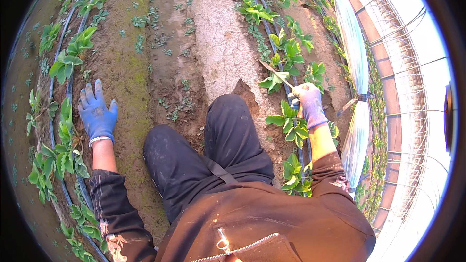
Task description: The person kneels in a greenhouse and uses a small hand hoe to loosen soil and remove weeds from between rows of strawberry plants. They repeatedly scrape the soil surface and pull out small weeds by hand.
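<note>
My left hand (97,111), in a blue work glove, rests palm down with fingers spread on the soil bed beside the left row of strawberry-like plants (66,63). In a blue and pale glove, my right hand (308,102) is closed around the handle of a thin hand tool (277,72) with a narrow, pointed end. The tool points up and left, over the leaves of a plant (273,82) in the right row. Another leafy plant (290,123) grows just below that hand.
Black drip hoses (267,29) run along both plant rows. Small weeds (140,21) dot the bed and the furrow. Cracked dry soil (218,25) lies ahead of my knees. At the right, a bundled plastic sheet (351,40) hangs near the greenhouse wall.
</note>
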Demonstrator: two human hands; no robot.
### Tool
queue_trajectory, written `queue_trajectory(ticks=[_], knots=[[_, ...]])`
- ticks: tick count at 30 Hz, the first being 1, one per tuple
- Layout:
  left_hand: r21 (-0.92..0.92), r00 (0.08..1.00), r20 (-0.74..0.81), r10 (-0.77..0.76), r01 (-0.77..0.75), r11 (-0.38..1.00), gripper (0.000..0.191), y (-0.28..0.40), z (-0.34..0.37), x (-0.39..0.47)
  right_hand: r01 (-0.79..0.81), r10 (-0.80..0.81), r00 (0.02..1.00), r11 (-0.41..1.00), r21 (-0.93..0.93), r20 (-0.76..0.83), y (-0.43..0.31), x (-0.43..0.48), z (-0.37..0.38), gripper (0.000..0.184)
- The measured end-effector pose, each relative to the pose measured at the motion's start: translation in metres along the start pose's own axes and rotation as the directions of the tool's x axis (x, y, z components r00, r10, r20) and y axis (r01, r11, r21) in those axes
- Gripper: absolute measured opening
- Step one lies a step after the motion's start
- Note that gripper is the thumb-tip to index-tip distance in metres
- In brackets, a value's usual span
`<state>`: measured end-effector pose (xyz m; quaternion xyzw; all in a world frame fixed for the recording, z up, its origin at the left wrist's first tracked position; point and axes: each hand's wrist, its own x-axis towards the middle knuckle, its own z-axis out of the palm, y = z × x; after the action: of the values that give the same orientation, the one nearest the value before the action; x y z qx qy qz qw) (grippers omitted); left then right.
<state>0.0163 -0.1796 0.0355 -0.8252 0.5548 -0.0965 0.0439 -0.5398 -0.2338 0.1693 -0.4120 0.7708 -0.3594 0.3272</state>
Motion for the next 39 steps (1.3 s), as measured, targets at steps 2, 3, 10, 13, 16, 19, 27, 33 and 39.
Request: queue_trajectory(ticks=[2, 3, 10, 13, 16, 19, 27, 33, 39], knots=[[-0.002, 1.0, -0.003, 0.0, 0.0, 1.0, 0.084, 0.0, 0.0, -0.001, 0.008, -0.007, 0.999, 1.0, 0.021, -0.039, 0.011, 0.001, 0.006, 0.009], [-0.001, 1.0, -0.004, 0.0, 0.0, 1.0, 0.084, 0.0, 0.0, -0.001, 0.011, -0.009, 0.998, 0.999, 0.032, -0.055, 0.016, 0.0, 0.011, 0.009], [-0.001, 1.0, -0.016, 0.011, -0.011, 1.0, 0.085, 0.0, 0.004, 0.001, 0.15, -0.156, 0.982, 0.987, -0.065, -0.105, 0.04, 0.008, 0.038, 0.009], [-0.003, 1.0, -0.024, 0.011, -0.011, 1.0, 0.086, -0.001, 0.003, 0.001, 0.109, -0.103, 0.988, 0.993, 0.046, -0.114, 0.037, 0.007, 0.043, 0.009], [-0.012, 0.999, -0.028, 0.015, -0.016, 1.0, 0.086, 0.001, 0.003, 0.001, 0.11, -0.112, 0.985, 0.994, -0.017, -0.135, 0.03, 0.01, 0.05, 0.01], [-0.02, 0.999, -0.038, 0.017, -0.018, 1.0, 0.085, 0.0, 0.005, 0.0, 0.064, -0.076, 0.992, 0.991, -0.113, -0.103, 0.007, 0.012, 0.055, 0.01], [-0.026, 0.997, -0.064, 0.03, -0.032, 0.999, 0.087, -0.001, 0.007, 0.0, 0.159, -0.183, 0.969, 0.975, -0.153, -0.163, 0.026, 0.039, 0.064, 0.011], [-0.012, 0.998, -0.056, 0.027, -0.028, 1.0, 0.087, -0.002, 0.004, -0.001, 0.17, -0.212, 0.957, 0.963, -0.209, -0.2, 0.035, 0.061, 0.082, 0.012], [-0.048, 0.999, -0.038, 0.033, -0.034, 0.998, 0.088, 0.008, 0.006, 0.001, 0.372, -0.518, 0.832, 0.786, -0.495, -0.198, 0.075, 0.074, 0.061, 0.012]])
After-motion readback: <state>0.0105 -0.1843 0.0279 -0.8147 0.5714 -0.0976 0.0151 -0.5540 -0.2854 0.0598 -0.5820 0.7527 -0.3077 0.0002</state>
